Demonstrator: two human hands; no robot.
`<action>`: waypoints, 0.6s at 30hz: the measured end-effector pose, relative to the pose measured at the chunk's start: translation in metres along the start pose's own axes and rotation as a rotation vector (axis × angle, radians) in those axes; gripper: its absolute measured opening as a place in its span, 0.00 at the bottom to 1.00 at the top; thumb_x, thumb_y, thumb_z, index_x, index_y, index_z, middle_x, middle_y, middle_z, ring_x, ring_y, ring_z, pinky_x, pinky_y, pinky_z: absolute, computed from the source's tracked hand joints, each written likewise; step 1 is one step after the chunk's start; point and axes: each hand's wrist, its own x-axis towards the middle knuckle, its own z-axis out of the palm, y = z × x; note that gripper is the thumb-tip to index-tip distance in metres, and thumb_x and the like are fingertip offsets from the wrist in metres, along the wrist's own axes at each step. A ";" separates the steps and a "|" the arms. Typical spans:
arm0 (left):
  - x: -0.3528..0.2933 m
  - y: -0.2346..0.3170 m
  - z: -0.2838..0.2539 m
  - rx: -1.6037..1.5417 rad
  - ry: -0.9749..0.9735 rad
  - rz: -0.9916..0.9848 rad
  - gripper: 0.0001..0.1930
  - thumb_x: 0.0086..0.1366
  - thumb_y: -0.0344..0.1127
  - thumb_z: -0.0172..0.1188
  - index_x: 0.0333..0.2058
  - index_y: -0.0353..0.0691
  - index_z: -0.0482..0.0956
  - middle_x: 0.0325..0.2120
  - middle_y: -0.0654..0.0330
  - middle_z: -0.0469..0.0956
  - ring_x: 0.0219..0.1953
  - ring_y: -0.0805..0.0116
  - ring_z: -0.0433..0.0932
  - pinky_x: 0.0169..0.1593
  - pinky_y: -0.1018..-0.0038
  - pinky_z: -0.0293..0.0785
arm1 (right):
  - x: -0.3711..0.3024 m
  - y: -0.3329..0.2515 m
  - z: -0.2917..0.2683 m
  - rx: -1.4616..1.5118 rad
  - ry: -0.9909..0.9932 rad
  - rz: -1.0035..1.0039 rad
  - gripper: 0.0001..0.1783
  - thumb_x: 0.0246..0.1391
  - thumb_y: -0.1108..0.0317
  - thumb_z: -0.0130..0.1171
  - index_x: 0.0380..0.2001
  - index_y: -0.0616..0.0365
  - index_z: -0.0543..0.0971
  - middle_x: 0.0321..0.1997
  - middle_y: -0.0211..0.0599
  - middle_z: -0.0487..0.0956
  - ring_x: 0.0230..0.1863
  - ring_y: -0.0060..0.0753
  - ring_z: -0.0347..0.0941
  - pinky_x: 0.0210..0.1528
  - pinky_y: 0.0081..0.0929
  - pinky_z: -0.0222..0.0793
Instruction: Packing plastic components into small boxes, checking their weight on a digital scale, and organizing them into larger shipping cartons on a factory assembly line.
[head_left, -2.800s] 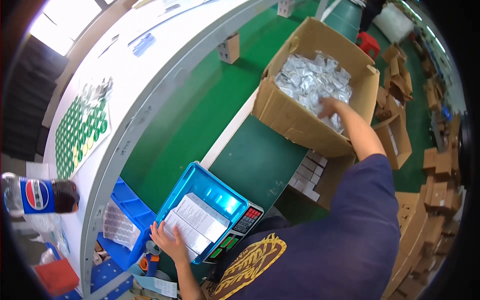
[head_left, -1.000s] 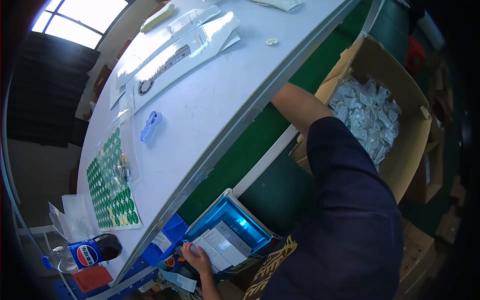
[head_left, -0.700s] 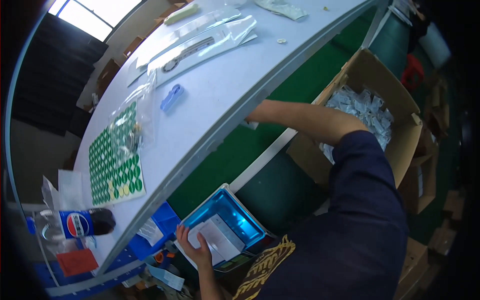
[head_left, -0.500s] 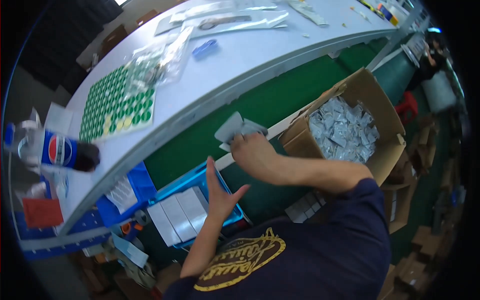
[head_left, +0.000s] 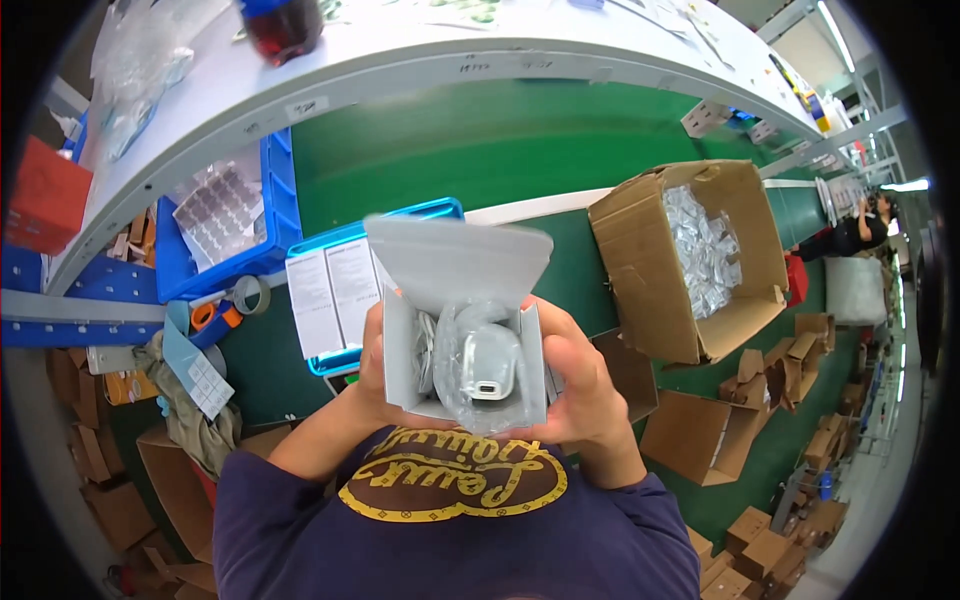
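Both my hands hold a small white carton (head_left: 458, 262) in front of my chest, its lid flap standing up at the far side. My left hand (head_left: 374, 388) grips the carton's left wall, and my right hand (head_left: 588, 392) wraps round the right wall, with the thumb near the top edge. Inside sits a white rounded device (head_left: 490, 362) with a small oval port, loosely covered in clear plastic wrap (head_left: 455, 375). A silvery packet (head_left: 424, 340) is tucked beside it, along the left wall. What lies under the device is hidden.
A light-blue bin (head_left: 435, 210) with white cartons (head_left: 330, 290) stands at the left, beside a blue crate (head_left: 282, 190) of sheets. On the right, a cardboard box (head_left: 640, 250) holds small clear packets. The white table (head_left: 400, 65) crosses ahead; a person (head_left: 868, 228) stands far right.
My right hand was over the bench with flat white carton pieces, and my left hand was spread and empty. Now both hands hold an open carton with a wrapped device inside. My view has turned.
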 end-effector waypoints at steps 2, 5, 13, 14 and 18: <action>-0.003 0.018 -0.010 0.031 0.008 0.048 0.56 0.42 0.44 0.80 0.65 0.42 0.51 0.54 0.46 0.65 0.52 0.52 0.73 0.51 0.60 0.74 | -0.007 0.004 0.022 0.072 -0.015 -0.080 0.28 0.34 0.56 0.78 0.39 0.50 0.77 0.68 0.60 0.60 0.61 0.58 0.70 0.55 0.46 0.73; 0.001 0.038 -0.019 0.072 0.017 0.130 0.55 0.42 0.44 0.79 0.65 0.45 0.52 0.53 0.44 0.63 0.53 0.51 0.70 0.52 0.60 0.71 | -0.031 0.010 0.046 0.221 0.009 -0.060 0.24 0.35 0.54 0.77 0.33 0.51 0.77 0.64 0.61 0.64 0.53 0.60 0.74 0.49 0.41 0.77; -0.022 0.032 -0.025 -0.137 -0.075 -0.255 0.33 0.50 0.35 0.72 0.49 0.46 0.58 0.45 0.50 0.64 0.50 0.58 0.68 0.50 0.65 0.69 | -0.018 0.029 0.087 0.259 0.080 0.356 0.24 0.59 0.46 0.56 0.43 0.57 0.74 0.58 0.50 0.61 0.59 0.44 0.64 0.60 0.40 0.62; -0.025 0.028 -0.023 -0.254 -0.083 -0.442 0.31 0.52 0.34 0.70 0.49 0.46 0.58 0.44 0.52 0.65 0.49 0.61 0.69 0.49 0.66 0.70 | -0.017 0.035 0.086 0.258 0.074 0.353 0.24 0.59 0.46 0.56 0.43 0.57 0.74 0.58 0.50 0.61 0.59 0.44 0.64 0.60 0.40 0.62; -0.019 0.033 -0.025 -0.370 -0.095 -0.684 0.31 0.56 0.34 0.68 0.51 0.44 0.57 0.45 0.55 0.67 0.49 0.65 0.73 0.50 0.68 0.74 | -0.011 0.038 0.098 0.456 0.198 0.316 0.11 0.59 0.61 0.56 0.37 0.57 0.73 0.52 0.45 0.68 0.54 0.39 0.68 0.60 0.39 0.62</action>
